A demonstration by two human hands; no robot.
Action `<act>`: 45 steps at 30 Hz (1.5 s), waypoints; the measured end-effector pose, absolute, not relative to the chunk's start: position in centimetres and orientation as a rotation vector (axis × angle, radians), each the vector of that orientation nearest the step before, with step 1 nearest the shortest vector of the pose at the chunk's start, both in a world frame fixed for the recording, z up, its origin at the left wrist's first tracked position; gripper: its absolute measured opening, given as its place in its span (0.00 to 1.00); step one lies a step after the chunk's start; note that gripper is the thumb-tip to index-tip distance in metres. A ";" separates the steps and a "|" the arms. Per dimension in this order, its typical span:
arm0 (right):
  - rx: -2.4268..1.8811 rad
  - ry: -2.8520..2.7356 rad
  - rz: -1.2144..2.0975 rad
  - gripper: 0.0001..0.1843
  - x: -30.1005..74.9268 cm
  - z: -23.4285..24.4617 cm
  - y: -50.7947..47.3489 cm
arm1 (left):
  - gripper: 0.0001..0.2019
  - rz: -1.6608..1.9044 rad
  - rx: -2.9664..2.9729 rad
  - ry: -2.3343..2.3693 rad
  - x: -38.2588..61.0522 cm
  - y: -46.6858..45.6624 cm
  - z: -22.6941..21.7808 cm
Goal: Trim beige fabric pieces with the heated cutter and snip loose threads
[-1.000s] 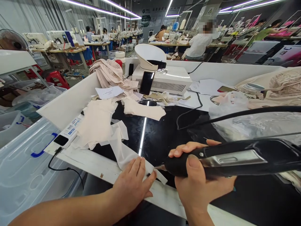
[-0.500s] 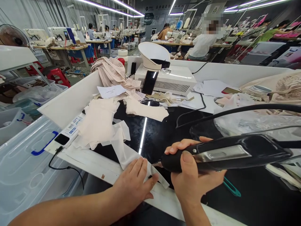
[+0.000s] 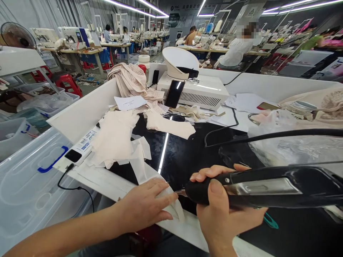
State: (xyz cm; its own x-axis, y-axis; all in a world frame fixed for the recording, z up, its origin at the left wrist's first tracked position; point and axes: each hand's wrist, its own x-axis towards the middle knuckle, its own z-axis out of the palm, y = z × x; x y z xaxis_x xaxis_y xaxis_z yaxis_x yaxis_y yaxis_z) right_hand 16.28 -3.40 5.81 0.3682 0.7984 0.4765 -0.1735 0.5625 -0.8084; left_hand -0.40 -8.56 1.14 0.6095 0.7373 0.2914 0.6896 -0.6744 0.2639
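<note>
Black bench [image 3: 187, 153], lower centre of frame: black handheld tool [image 3: 262, 187] meets white fabric strip [image 3: 143, 173].
Tool lies nearly level across lower right. Strip runs from beige cut pieces [image 3: 115, 137] at centre left down to the bench's near edge. Right hand [image 3: 222, 216] is wrapped round the tool's front grip, thumb on top. Left hand [image 3: 144, 205] lies flat, fingers extended, pressing the strip's end just beside the tool tip.

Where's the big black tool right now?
In the head view, the black tool is low on the right, gripped by the right hand, its tip beside the left hand pressing a white fabric strip.
</note>
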 end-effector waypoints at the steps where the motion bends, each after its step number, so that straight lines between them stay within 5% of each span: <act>1: -0.741 -1.008 0.700 0.21 16.2 5.8 -3.5 | 0.24 0.581 2.704 1.191 -0.5 -8.6 1.1; 45: -0.716 -0.958 0.790 0.21 14.6 5.8 -1.4 | 0.29 0.531 2.658 1.204 -0.7 -8.9 0.7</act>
State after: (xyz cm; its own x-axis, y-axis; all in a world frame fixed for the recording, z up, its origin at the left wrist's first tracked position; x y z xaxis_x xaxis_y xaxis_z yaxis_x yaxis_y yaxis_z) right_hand 14.64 -1.40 5.78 0.3525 0.8343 0.4240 -0.2582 0.5221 -0.8129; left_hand -0.73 -8.92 0.67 0.6091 0.7535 0.2476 0.6908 -0.6573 0.3012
